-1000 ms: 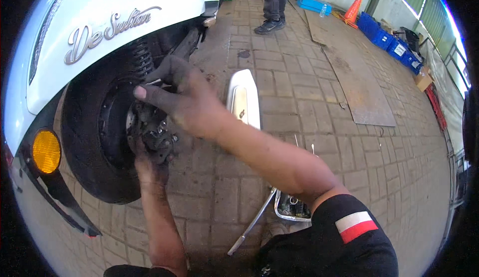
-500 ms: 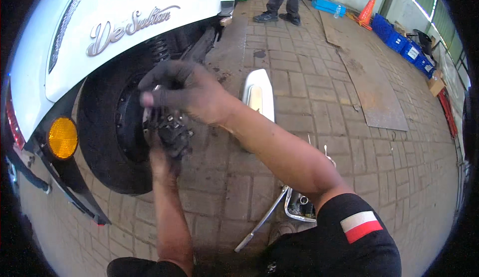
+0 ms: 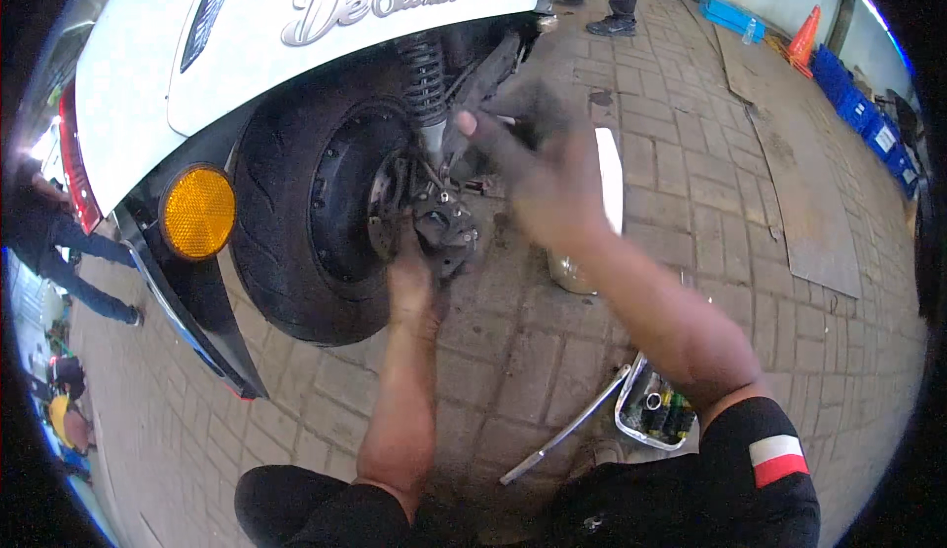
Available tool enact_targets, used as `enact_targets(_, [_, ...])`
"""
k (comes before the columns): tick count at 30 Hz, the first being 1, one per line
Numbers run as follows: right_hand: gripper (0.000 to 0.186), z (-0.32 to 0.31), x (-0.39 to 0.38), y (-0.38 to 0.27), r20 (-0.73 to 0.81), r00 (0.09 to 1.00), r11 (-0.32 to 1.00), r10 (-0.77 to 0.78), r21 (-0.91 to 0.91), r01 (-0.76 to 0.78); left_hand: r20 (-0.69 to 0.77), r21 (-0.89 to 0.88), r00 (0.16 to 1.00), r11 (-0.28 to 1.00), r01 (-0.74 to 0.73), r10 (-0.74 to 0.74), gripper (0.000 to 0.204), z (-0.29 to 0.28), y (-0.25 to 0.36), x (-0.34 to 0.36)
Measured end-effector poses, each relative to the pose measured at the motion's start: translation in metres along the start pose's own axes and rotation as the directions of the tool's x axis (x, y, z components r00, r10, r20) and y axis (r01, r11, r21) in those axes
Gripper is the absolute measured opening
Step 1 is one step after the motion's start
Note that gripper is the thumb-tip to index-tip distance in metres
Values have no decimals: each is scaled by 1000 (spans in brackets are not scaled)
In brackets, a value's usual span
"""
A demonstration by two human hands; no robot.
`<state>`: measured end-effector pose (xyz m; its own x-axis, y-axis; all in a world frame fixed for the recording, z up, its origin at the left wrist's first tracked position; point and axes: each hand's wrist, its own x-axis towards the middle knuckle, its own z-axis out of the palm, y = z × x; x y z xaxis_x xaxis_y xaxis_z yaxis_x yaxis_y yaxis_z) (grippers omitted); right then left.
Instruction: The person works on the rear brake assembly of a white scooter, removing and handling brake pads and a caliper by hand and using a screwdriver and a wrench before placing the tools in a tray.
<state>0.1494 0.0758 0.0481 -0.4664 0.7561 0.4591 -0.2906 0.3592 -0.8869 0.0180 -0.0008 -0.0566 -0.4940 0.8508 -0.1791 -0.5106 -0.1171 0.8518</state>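
Observation:
A white vehicle's rear wheel [image 3: 340,213] stands at the left, with a coil-spring shock absorber [image 3: 424,70] above its hub. Beside the hub sits a dark, greasy brake caliper [image 3: 449,227] near the brake disc [image 3: 383,208]. My left hand [image 3: 412,267] grips the caliper from below; some of its fingers are hidden behind it. Raised to the right of the shock absorber, my right hand [image 3: 547,168] is dark-coated and smeared by motion. Its thumb points left and its fingers curl above; whether anything small is between them is not clear.
A white panel [image 3: 610,183] lies on the brick paving beyond my right forearm. Near my knees are a metal tray [image 3: 656,410] of small parts and a long metal bar [image 3: 562,425]. An orange reflector [image 3: 197,213] juts out at the left. People stand farther off.
My view has swung left, so the wheel and caliper sit farther right in it. My right hand has drawn away from the caliper, up and right. My left hand stays at the caliper.

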Motion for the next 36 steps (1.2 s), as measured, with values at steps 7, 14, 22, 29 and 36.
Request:
enact_targets(7, [25, -24, 6, -11, 336, 937, 912, 94, 349, -217, 77, -61, 996, 997, -47, 51, 48, -5, 10, -4])
enact_targets(14, [25, 2, 19, -11, 209, 978, 996, 12, 85, -30, 32, -121, 998, 992, -44, 48, 47, -6, -4, 7])
enact_targets(22, [23, -7, 11, -18, 78, 996, 999, 40, -15, -39, -37, -82, 999, 996, -37, 34, 49, 7, 7, -4])
enact_targets(29, [22, -2, 11, -9, -9, 998, 991, 62, 122, -61, -24, -73, 999, 997, -33, 32, 46, 1, -1, 3])
enact_targets(36, [31, 6, -5, -16, 75, 995, 995, 73, 61, -77, 72, -127, 990, 986, -110, 120, 56, -11, -6, 7])
